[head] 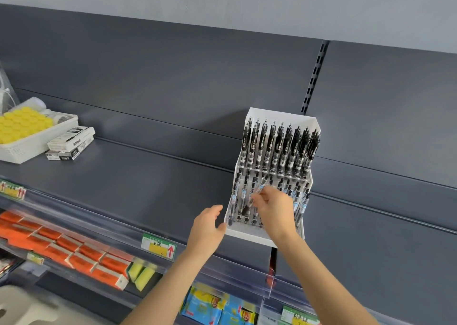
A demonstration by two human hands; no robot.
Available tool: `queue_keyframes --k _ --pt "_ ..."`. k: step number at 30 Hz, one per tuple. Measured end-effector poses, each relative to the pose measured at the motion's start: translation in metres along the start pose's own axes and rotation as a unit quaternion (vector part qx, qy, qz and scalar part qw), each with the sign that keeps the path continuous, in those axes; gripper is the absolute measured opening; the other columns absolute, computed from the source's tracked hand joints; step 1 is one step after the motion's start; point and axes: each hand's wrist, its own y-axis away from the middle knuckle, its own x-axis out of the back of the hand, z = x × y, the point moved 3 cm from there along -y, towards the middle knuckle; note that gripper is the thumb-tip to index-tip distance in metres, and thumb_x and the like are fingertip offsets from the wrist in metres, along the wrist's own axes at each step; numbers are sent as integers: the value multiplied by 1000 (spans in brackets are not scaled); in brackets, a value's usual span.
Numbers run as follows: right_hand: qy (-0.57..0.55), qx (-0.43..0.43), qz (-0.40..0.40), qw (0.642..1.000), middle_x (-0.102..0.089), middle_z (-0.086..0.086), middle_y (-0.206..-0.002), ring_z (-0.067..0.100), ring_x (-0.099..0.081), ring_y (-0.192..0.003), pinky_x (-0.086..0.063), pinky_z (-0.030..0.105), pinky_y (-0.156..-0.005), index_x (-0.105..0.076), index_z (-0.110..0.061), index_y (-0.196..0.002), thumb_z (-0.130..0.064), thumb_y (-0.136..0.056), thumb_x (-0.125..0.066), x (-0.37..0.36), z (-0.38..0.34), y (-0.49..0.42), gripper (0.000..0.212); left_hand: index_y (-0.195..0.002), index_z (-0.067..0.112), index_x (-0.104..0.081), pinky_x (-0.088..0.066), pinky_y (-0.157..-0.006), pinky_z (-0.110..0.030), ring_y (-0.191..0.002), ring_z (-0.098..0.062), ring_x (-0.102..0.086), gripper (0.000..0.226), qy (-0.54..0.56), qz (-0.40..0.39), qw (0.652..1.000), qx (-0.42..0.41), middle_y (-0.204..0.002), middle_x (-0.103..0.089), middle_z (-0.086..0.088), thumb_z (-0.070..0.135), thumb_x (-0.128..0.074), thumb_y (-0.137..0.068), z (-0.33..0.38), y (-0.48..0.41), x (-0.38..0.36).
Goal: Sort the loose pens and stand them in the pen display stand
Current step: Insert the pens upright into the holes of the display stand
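Note:
A white tiered pen display stand [306,121] sits on the dark grey shelf [138,173]. Its upper tier holds several upright black pens [279,146]; the lower tier holds several more. My right hand [275,207] is over the lower tier, fingers pinched on a clear-barrelled pen [259,186] that tilts up to the right. My left hand [207,228] rests with fingers spread at the stand's front left corner, thumb touching its edge. My right hand hides part of the lower row.
A white basket [27,146] of yellow-capped items and two pen boxes [71,139] lie at the shelf's far left. Below the shelf edge with price tags [158,246] hang orange packets [61,245] and blue packets [212,307].

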Motion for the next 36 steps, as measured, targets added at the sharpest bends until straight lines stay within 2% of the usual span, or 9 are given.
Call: queue_keyframes --k 3,5,8,13,19,23,31,34,36 --pt "35 7 -10 999 -57 6 -67 13 -43 -50 -38 24 -51 -55 -4 -81 -18 -95 -49 -11 3 -2 21 -107 9 -67 -44 -69 -29 -76 -15 -54 26 -3 13 1000 -16 -94 -70 -11 1 -50 -89 1 -8 -9" --pt "51 11 -14 999 -54 4 -64 16 -44 -52 -37 27 -53 -54 -3 -81 -19 -96 -48 -18 7 -2 22 -97 5 -70 -38 -61 -30 -67 -16 -45 25 -22 28 999 -9 -72 -59 -4 -1 -47 -88 -4 -13 -13" --pt "97 17 -35 995 -51 3 -65 20 -47 -59 -38 29 -56 -53 -4 -83 -19 -96 -47 -30 12 -1 21 -96 2 -71 -33 -66 -24 -70 -16 -40 25 -22 51 998 -17 -75 -51 2 -2 -46 -89 -3 -14 -13" --pt "141 -1 -54 989 -55 8 -74 23 -51 -68 -42 31 -62 -51 -8 -85 -19 -97 -43 -45 13 -4 19 -107 11 -71 -38 -56 -18 -65 -17 -50 29 -52 37 998 -23 -83 -69 -9 4 -47 -93 1 -14 -11" --pt "208 -5 -74 975 -67 12 -95 28 -63 -85 -35 26 -63 -55 -5 -97 -22 -99 -39 -56 18 0 24 -116 15 -67 -35 -57 -16 -67 -15 -53 31 -61 35 997 -32 -92 -72 -9 7 -47 -94 0 -13 -11" --pt "192 -21 -60 979 -64 10 -83 22 -52 -70 -37 26 -61 -43 -12 -81 -22 -98 -40 -58 20 -1 19 -122 16 -62 -38 -62 -14 -78 -18 -62 33 -58 28 997 -39 -101 -72 -8 8 -48 -94 -2 -14 -10" --pt "136 -33 -17 990 -45 -8 -57 11 -43 -52 -30 17 -47 -49 -12 -76 -19 -97 -45 -58 22 8 22 -127 18 -58 -47 -67 -16 -81 -19 -65 33 -68 11 996 -49 -102 -71 -7 15 -49 -96 -7 -16 -12" --pt "55 -66 -12 996 -67 9 -79 22 -61 -71 -49 29 -66 -63 -2 -90 -15 -94 -49 -55 20 16 20 -130 19 -55 -49 -69 -17 -81 -17 -66 34 -76 10 996 -56 -103 -71 -4 17 -48 -96 -8 -14 -12" --pt "18 -85 -3 996 -69 11 -91 24 -63 -86 -50 33 -79 -63 0 -98 -16 -93 -51 -48 21 27 20 -132 21 -53 -49 -65 -19 -78 -17 -66 37 -77 12 995 -54 -99 -72 -3 16 -46 -97 -10 -12 -12"
